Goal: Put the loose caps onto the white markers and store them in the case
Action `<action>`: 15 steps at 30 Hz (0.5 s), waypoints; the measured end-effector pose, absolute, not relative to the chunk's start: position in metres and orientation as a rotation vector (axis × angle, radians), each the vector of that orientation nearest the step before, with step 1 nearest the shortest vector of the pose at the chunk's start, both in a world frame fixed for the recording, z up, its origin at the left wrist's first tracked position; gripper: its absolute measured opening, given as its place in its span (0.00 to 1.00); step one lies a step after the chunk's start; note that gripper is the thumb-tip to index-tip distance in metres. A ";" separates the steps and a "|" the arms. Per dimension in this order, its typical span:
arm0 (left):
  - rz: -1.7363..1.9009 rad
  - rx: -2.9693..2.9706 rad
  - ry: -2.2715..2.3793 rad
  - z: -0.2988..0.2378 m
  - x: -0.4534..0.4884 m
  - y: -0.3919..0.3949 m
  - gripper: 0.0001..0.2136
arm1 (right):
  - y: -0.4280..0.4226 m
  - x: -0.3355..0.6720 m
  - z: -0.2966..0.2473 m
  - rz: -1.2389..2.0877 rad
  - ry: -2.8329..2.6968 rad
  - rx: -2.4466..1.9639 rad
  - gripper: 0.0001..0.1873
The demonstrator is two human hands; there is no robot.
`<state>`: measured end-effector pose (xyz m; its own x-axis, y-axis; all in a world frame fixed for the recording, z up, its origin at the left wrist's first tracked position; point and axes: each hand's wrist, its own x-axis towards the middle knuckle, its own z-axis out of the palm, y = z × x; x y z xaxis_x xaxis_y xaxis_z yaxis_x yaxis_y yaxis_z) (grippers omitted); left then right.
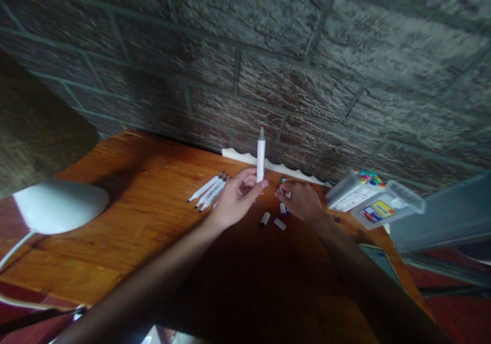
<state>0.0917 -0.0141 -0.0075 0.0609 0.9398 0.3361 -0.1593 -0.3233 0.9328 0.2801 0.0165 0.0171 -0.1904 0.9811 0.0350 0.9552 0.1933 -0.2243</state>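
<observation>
Left hand (240, 196) pinching a white marker (261, 154) bolt upright, closed around its lower end, red tip in the air, no writing readable on the barrel! Right hand (299, 200) just beside it, pinched shut on a small white-and-red piece (284, 193), too small to call. Down on the wooden table (126, 180), three slim markers (209, 192) lie together to the left, and short white caps (264, 219) sit below the hands. Over on the right, a clear plastic box (374, 200) packed with multicoloured marker ends, its yellow-and-blue label (378, 212) too small to read!
</observation>
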 end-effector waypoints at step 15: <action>1.218 1.232 0.715 -0.011 0.092 -0.015 0.09 | 0.023 0.249 0.006 0.133 -2.337 -2.007 0.13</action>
<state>0.0917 -0.0153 -0.0105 0.2628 0.9458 0.1910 -0.2944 -0.1099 0.9493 0.2487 0.0227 0.0059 -0.1517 0.9884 -0.0117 0.9833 0.1497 -0.1037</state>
